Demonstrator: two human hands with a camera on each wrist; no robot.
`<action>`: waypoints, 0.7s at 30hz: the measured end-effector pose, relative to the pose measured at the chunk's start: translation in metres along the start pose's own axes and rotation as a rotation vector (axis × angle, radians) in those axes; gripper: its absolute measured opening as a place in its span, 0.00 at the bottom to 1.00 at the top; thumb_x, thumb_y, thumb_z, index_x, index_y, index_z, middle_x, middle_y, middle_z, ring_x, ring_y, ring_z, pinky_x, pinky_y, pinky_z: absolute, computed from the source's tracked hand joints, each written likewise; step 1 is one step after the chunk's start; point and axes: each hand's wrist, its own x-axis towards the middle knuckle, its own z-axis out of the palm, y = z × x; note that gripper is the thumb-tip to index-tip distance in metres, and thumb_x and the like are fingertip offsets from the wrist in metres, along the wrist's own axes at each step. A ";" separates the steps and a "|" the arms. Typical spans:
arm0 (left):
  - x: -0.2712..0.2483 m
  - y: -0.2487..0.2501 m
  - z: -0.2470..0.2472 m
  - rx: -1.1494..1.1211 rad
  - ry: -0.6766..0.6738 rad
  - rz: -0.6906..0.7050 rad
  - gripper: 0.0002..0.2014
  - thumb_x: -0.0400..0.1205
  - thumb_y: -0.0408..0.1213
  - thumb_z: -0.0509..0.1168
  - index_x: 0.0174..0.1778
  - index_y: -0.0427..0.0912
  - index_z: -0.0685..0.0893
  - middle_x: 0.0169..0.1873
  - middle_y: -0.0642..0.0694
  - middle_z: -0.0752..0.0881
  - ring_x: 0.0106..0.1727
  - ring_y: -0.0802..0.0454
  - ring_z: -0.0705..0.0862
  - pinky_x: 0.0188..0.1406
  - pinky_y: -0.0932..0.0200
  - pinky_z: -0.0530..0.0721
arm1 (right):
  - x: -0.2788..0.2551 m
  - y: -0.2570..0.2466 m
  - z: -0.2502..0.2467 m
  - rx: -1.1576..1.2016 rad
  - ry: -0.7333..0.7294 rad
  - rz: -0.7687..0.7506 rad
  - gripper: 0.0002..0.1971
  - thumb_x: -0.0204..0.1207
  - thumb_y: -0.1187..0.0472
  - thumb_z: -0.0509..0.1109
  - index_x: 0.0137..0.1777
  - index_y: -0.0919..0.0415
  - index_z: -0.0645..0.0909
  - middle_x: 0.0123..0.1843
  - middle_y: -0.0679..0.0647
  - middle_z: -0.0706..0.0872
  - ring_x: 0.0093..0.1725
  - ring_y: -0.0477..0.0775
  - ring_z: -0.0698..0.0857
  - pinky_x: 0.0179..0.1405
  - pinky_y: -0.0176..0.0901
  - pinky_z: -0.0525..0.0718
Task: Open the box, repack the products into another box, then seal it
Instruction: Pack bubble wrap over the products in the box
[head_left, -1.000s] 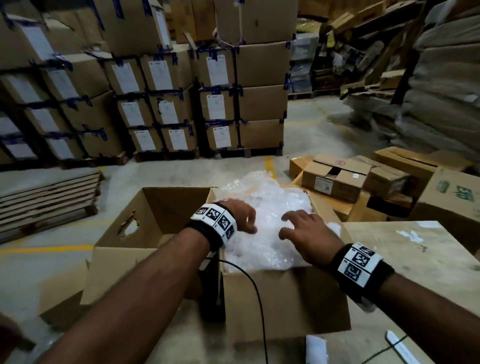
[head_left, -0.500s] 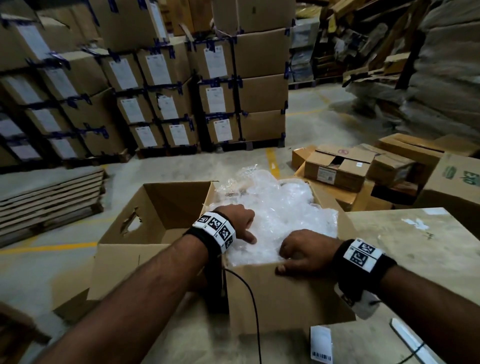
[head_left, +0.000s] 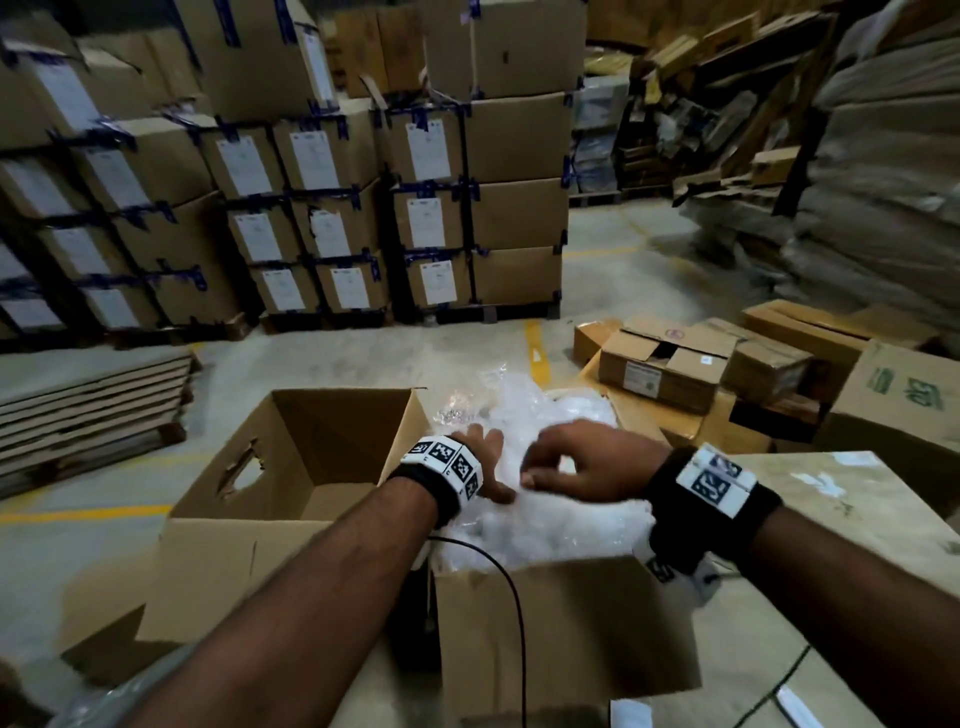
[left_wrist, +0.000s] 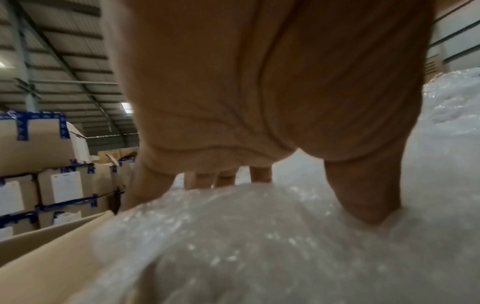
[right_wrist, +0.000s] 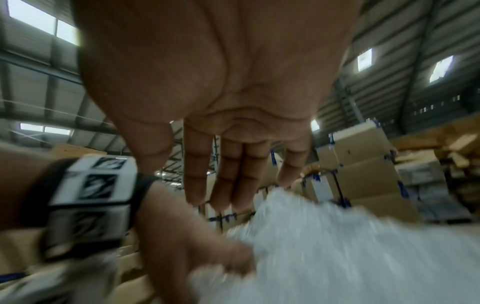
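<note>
Pressing: left hand (head_left: 480, 462) on bubble wrap (head_left: 550, 525) | right hand (head_left: 582, 462) just above

No wording can be read anywhere in the warehouse. White paper labels on the stacked cartons (head_left: 426, 218) are too small to make out, a green logo on the carton at right (head_left: 904, 384) is blurred, and the wristbands (head_left: 449, 462) carry only black-and-white square code markers.
</note>
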 end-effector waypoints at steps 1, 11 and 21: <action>0.002 0.001 0.000 0.016 -0.003 0.018 0.43 0.71 0.65 0.69 0.75 0.43 0.64 0.69 0.36 0.73 0.68 0.34 0.77 0.65 0.38 0.77 | 0.013 0.004 -0.012 -0.045 0.082 -0.018 0.17 0.81 0.43 0.61 0.58 0.50 0.86 0.52 0.50 0.87 0.51 0.51 0.84 0.53 0.51 0.83; -0.001 -0.006 0.008 -0.053 -0.011 0.149 0.38 0.75 0.58 0.71 0.76 0.39 0.69 0.64 0.34 0.77 0.65 0.34 0.78 0.63 0.43 0.80 | 0.128 0.042 0.016 -0.280 -0.445 0.430 0.35 0.84 0.41 0.56 0.86 0.53 0.50 0.87 0.55 0.54 0.85 0.56 0.56 0.81 0.48 0.53; 0.008 -0.007 -0.014 -0.139 0.036 -0.322 0.42 0.73 0.64 0.69 0.75 0.37 0.71 0.72 0.34 0.69 0.71 0.35 0.71 0.67 0.44 0.75 | 0.156 0.089 0.068 -0.365 -0.389 0.420 0.52 0.51 0.19 0.54 0.77 0.44 0.70 0.81 0.55 0.69 0.77 0.61 0.71 0.76 0.56 0.68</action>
